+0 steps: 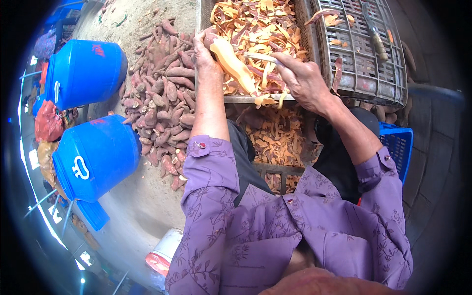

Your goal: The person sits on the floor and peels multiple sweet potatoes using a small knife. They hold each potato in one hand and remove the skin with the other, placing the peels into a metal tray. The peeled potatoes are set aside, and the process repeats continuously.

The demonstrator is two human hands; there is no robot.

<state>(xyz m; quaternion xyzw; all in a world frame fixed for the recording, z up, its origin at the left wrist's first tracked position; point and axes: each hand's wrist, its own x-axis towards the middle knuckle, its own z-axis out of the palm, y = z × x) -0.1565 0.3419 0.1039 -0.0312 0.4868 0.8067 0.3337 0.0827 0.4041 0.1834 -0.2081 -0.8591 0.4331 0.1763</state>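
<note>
My left hand [205, 51] grips a large sweet potato [233, 65] by its upper end. Most of the facing side is bare orange flesh, while reddish-purple skin shows near my fingers. In my right hand [303, 79] is a pale-handled tool, probably a peeler [261, 57], its tip just right of the sweet potato and apart from it. The working end is too small to make out. Both hands are above a crate [236, 99] filled with orange and purple peelings [269, 33]. Some strips hang over the crate's near edge.
Unpeeled sweet potatoes [166, 96] lie heaped on the floor at left, beside two blue plastic barrels [97, 158]. An upturned slatted crate [363, 70] at right bears a knife [377, 42] and scraps. More peelings [278, 142] lie between my legs. A blue basket [400, 147] stands at right.
</note>
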